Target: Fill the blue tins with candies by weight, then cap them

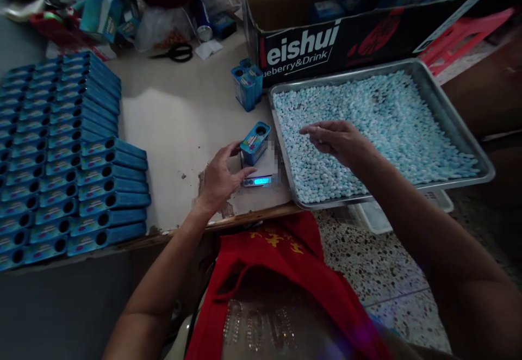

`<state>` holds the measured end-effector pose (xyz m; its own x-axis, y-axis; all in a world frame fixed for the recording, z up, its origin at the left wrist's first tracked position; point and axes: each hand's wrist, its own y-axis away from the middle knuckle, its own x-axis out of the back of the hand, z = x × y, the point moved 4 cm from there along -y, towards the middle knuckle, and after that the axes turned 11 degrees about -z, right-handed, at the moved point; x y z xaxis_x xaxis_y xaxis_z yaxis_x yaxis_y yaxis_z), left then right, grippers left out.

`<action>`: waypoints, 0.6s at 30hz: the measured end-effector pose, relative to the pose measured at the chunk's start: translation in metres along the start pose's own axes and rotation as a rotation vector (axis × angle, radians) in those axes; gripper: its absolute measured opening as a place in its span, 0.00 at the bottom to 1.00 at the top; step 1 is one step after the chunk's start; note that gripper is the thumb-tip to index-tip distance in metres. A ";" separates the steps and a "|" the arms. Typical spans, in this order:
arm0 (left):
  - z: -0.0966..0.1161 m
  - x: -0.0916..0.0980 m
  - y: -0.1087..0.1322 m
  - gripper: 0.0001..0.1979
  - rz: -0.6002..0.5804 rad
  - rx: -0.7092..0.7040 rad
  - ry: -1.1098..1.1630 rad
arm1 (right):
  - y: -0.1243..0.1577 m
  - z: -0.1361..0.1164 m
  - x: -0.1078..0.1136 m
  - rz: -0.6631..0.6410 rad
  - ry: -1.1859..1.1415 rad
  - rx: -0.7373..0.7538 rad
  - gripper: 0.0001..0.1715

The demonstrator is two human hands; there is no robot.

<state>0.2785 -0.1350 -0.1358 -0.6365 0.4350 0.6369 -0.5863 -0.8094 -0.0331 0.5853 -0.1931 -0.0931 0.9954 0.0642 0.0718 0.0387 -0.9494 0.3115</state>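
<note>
A blue box with a round dark hole in its top stands on a small scale with a lit blue display. My left hand is at the left side of the box and scale, thumb and fingers apart, holding nothing. Over the left part of a metal tray of pale blue and white candies, my right hand has its thumb and fingers pinched together. Whatever lies between those fingertips is too small to name.
Rows of blue boxes cover the table's left side. More boxes stand behind the scale. A large black carton is behind the tray. Scissors, a can and a plastic bag lie at the back.
</note>
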 end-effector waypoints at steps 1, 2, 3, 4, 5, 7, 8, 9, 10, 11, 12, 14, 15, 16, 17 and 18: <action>-0.002 0.001 0.000 0.36 -0.003 -0.010 0.026 | -0.005 -0.008 -0.006 -0.023 -0.016 0.053 0.16; -0.003 0.001 0.000 0.36 -0.002 -0.022 0.052 | -0.010 -0.017 -0.012 -0.048 -0.015 0.104 0.18; -0.004 0.002 -0.001 0.36 0.006 -0.038 0.076 | -0.015 -0.025 -0.020 -0.070 -0.001 0.151 0.19; -0.004 0.003 -0.001 0.37 0.016 -0.055 0.096 | -0.020 -0.033 -0.027 -0.088 0.024 0.193 0.21; -0.003 0.004 -0.003 0.37 0.026 -0.069 0.110 | -0.025 -0.040 -0.034 -0.099 0.059 0.229 0.21; -0.001 0.006 -0.006 0.38 0.047 -0.089 0.120 | -0.033 -0.051 -0.047 -0.110 0.146 0.280 0.21; 0.002 0.007 -0.008 0.38 0.056 -0.096 0.117 | -0.037 -0.055 -0.051 -0.112 0.188 0.292 0.20; 0.004 0.007 -0.010 0.38 0.064 -0.104 0.110 | -0.040 -0.057 -0.054 -0.114 0.221 0.296 0.20; 0.008 0.006 -0.013 0.38 0.074 -0.114 0.099 | -0.043 -0.057 -0.055 -0.117 0.238 0.295 0.19; 0.012 0.005 -0.015 0.39 0.085 -0.126 0.083 | -0.046 -0.056 -0.056 -0.122 0.236 0.289 0.19; 0.017 0.003 -0.018 0.39 0.094 -0.138 0.061 | -0.049 -0.054 -0.055 -0.127 0.213 0.279 0.18; 0.028 -0.002 -0.028 0.37 0.092 -0.146 -0.006 | -0.054 -0.047 -0.049 -0.131 0.108 0.257 0.18; 0.034 -0.004 -0.034 0.34 0.071 -0.131 -0.057 | -0.056 -0.043 -0.046 -0.129 0.033 0.245 0.19; 0.038 -0.004 -0.043 0.31 0.038 -0.102 -0.114 | -0.058 -0.039 -0.041 -0.122 -0.052 0.235 0.20; 0.042 -0.001 -0.052 0.28 0.001 -0.064 -0.171 | -0.060 -0.034 -0.037 -0.109 -0.137 0.225 0.21; 0.044 0.007 -0.063 0.25 -0.032 -0.020 -0.221 | -0.060 -0.030 -0.032 -0.091 -0.215 0.214 0.22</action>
<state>0.3330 -0.0987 -0.0958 -0.4934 0.3618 0.7910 -0.6160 -0.7874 -0.0241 0.5482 -0.1285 -0.0858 0.9819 0.1075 -0.1561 0.1239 -0.9873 0.0991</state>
